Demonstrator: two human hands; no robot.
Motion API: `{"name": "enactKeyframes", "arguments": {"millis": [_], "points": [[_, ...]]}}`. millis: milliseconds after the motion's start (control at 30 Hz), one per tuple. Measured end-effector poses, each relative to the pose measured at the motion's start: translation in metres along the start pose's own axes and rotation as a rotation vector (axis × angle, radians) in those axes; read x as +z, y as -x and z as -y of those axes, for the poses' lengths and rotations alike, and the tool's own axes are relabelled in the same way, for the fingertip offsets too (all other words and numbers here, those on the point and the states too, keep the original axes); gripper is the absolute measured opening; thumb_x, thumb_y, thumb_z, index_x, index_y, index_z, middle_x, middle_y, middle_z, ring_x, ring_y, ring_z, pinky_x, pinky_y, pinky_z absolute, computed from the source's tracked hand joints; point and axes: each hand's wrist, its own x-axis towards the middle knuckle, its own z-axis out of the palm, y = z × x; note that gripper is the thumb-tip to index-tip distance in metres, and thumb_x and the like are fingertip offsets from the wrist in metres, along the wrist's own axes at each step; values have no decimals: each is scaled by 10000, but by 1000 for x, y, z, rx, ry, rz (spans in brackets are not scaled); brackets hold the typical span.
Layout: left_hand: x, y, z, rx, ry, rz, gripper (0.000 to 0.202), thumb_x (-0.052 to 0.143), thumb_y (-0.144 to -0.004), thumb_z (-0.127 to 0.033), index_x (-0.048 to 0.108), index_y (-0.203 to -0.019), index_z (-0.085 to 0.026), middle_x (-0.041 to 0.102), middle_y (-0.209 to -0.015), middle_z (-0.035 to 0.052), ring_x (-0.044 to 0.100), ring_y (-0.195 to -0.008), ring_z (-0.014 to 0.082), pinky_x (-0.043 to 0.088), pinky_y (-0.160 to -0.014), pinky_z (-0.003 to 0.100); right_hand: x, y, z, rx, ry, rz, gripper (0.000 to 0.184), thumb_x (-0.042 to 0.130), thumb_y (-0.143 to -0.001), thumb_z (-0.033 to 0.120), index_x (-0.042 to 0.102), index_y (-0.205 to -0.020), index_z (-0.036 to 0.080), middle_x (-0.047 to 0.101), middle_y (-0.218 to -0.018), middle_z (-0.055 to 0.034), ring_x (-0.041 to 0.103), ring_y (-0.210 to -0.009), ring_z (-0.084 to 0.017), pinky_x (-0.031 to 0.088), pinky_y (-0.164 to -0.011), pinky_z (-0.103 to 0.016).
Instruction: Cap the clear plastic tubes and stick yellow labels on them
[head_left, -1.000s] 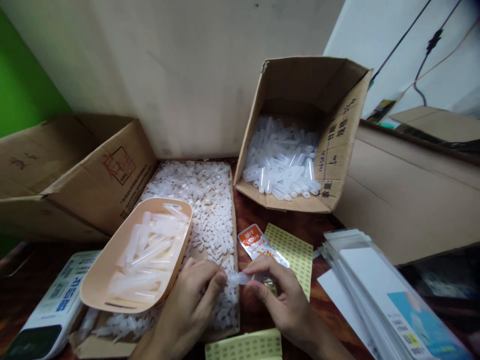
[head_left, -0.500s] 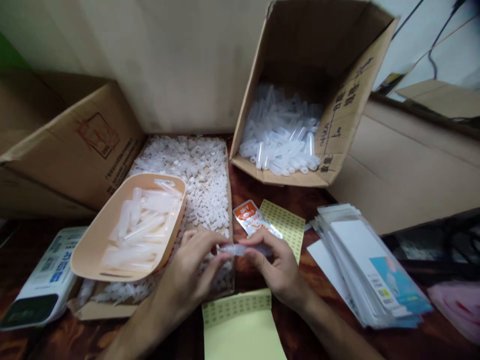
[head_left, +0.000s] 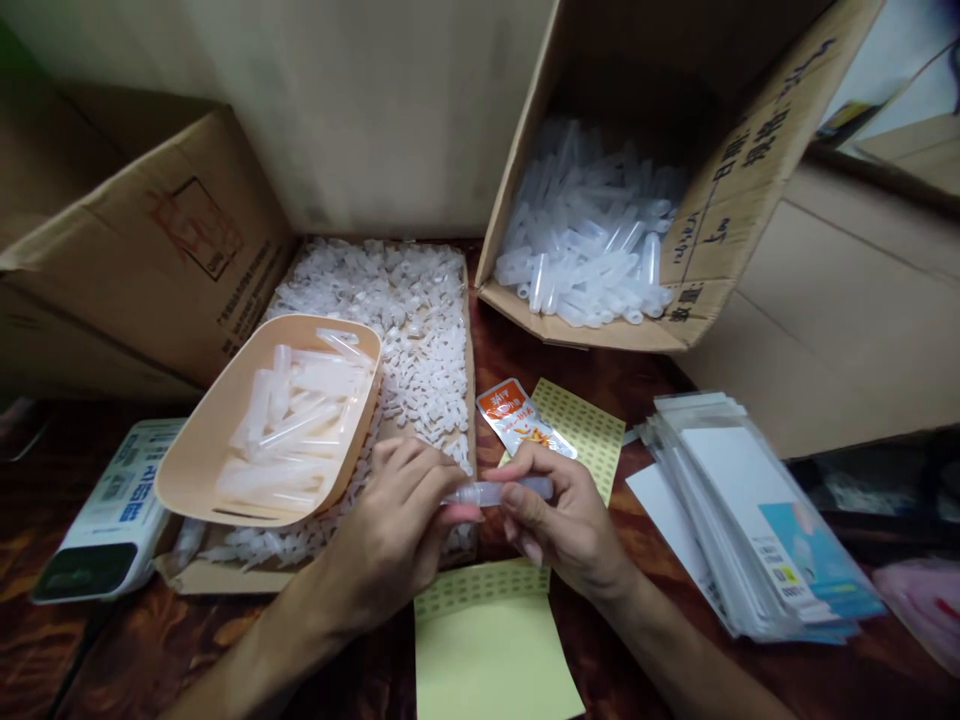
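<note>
Between my two hands lies a translucent plastic tube [head_left: 491,493], held level above the table. My left hand [head_left: 409,520] is closed round its left end, which the fingers hide. With thumb and fingers my right hand [head_left: 559,520] pinches the tube's right part, and its rounded tip sticks out past the fingertips. Just below the hands is a yellow sticker sheet [head_left: 495,650], its top strip printed with small dark marks. Behind my left hand a cardboard tray [head_left: 472,400] bears a heap of small white plastic pieces [head_left: 427,350].
A peach basket [head_left: 187,460] with clear tubes rests on the tray. An open carton [head_left: 510,240] of tubes stands at the back right, another carton [head_left: 150,230] at left. A foil sachet [head_left: 517,415], packaged cards [head_left: 742,510] and a white device [head_left: 112,510] lie around.
The view has shifted, so the scene sits slightly higher and further right. My left fingers have closed further over the tube's left end, and my right grip has shifted, showing more of the tube.
</note>
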Motion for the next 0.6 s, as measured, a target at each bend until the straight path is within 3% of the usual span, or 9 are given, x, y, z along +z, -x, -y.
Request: {"name": "enactKeyframes", "arguments": {"millis": [100,167,233,333,433,500,600], "points": [[1,0,4,-17,-33,-53,133,511,-1029,-163,566,-1149,-161,682,-1023,59,618,-958,189,399,-914,334,-3,-5,2,21,-92,-58,346,829,-804,470,700,-955,185,546,-525,62,361,-348,-48,239,-332,-159],[1,1,7,-60,-23,-108,234,512,-1033,-188,535,-1265,-171,669,-1128,78,626,-1012,187,423,-943,331,-9,-7,11,-129,-43,-99,351,799,-820,525,699,-874,193,522,-561,52,398,-422,-74,292,-386,-185],[0,1,9,-128,10,-152,279,496,-1043,-223,510,-1318,-180,650,-1171,86,629,-991,181,450,-939,333,-17,-6,24,-305,159,-64,383,697,-904,545,661,-760,192,544,-660,11,490,-571,-123,399,-521,-236],[0,1,9,-196,42,-178,247,488,-1044,-228,531,-1285,-192,656,-1140,70,629,-944,169,465,-914,327,-23,0,42,-361,640,131,302,545,-1027,371,612,-795,190,595,-835,-38,563,-797,-182,436,-732,-300],[-1,-1,6,-166,1,-152,224,507,-1029,-178,544,-1250,-182,682,-1118,67,633,-1002,177,451,-926,326,-19,7,46,-307,1053,285,222,623,-993,330,582,-824,192,616,-815,-27,563,-752,-184,384,-680,-299],[-1,-2,4,-148,-23,-121,219,513,-1017,-142,552,-1230,-173,698,-1120,72,633,-1056,188,438,-941,333,-14,10,40,-269,1231,369,292,768,-889,384,577,-778,193,629,-760,-9,556,-682,-177,330,-617,-297],[-4,-3,3,-169,36,-96,166,500,-1012,-119,596,-1138,-170,715,-1048,59,644,-1014,188,443,-916,330,-11,10,29,-196,1277,513,244,811,-833,225,591,-733,193,654,-730,11,565,-634,-152,298,-583,-288]]}}
